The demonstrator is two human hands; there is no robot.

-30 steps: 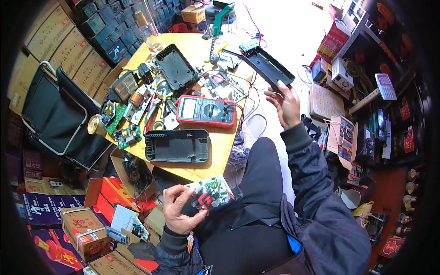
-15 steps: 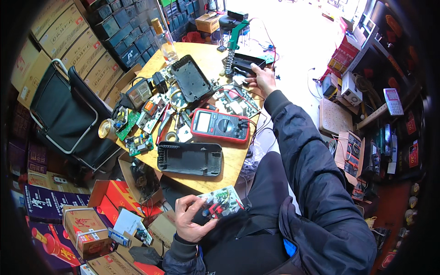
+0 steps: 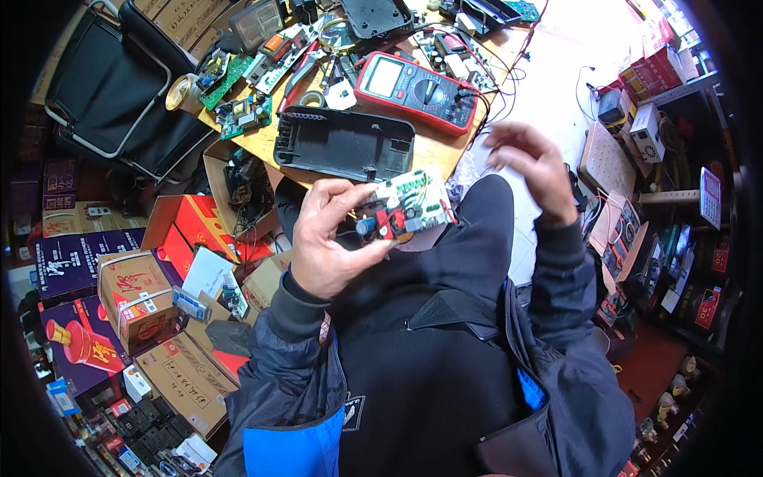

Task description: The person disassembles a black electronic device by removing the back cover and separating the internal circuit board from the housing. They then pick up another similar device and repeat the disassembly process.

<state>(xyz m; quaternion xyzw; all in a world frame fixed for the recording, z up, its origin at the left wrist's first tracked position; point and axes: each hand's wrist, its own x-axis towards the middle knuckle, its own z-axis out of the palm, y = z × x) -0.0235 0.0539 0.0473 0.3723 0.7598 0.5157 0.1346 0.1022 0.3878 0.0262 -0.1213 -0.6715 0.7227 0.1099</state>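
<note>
Circuit board (image 3: pixel 405 208) pinched in the left hand (image 3: pixel 330 242) above the lap.
White, flat, studded with small components; right hand (image 3: pixel 528 167) hovers beside it, fingers loosely curled, gripping nothing, near the red multimeter (image 3: pixel 417 89).

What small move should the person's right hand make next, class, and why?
Probably bring the right hand down to the circuit board: the left hand pinches the board by one end, while the right hangs apart from it, fingers loosely curled, holding nothing visible.
</note>
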